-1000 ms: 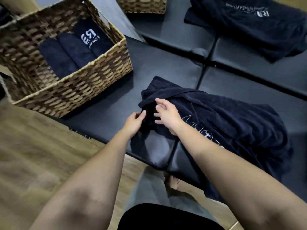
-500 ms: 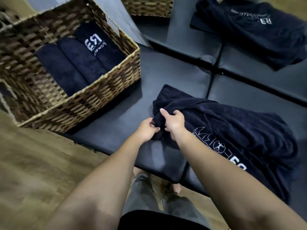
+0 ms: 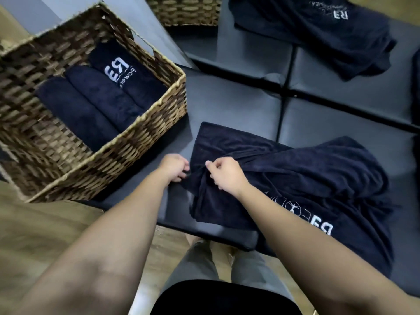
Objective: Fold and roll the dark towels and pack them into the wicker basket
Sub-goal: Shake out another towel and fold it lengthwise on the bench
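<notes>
A crumpled dark navy towel (image 3: 306, 176) with white lettering lies on the black padded bench (image 3: 227, 98), hanging over its near edge at the right. My left hand (image 3: 173, 168) grips the towel's left edge. Close beside it, my right hand (image 3: 226, 175) pinches a fold of the same towel. The wicker basket (image 3: 141, 142) stands on the bench to the left, holding three rolled dark towels (image 3: 100, 98), one showing a white logo.
More dark towels (image 3: 318, 30) lie in a heap at the far right of the bench. A second wicker basket (image 3: 184, 10) sits at the top. Wooden floor (image 3: 34, 223) lies to the left, and my legs show below.
Both hands have closed on the towel's left edge and drawn it slightly toward the basket. The head view has shifted, so the basket sits lower in frame.
</notes>
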Motion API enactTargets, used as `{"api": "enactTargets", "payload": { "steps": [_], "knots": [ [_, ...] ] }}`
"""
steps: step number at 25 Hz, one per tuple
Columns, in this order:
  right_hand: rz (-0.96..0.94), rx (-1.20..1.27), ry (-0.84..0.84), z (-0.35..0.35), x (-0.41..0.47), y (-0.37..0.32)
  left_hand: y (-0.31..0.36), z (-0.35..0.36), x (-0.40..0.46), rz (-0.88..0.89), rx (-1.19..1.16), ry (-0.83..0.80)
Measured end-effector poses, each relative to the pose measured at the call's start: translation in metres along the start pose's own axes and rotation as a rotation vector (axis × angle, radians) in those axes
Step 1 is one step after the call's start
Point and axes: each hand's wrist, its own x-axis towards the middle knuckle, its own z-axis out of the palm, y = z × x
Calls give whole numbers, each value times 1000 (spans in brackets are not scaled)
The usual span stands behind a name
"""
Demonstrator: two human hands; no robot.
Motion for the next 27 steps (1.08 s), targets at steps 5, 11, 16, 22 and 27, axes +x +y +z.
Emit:
{"api": "enactTargets", "payload": {
  "steps": [5, 11, 16, 22, 27],
  "knots": [
    [-153, -325, 98, -35, 13, 30, 37, 23, 7, 208, 283, 23],
    [-536, -909, -38, -28, 25, 35, -1, 31, 6, 235, 526, -155],
    [-512, -780, 49, -30, 35, 31, -14, 9, -4, 104, 342, -261],
    [-574, -976, -136, -30, 32, 37, -31, 11, -15, 147, 587, -394],
    [-576, -890, -47, -17, 30, 16, -38, -1, -20, 94, 506, -364]
  ]
}}
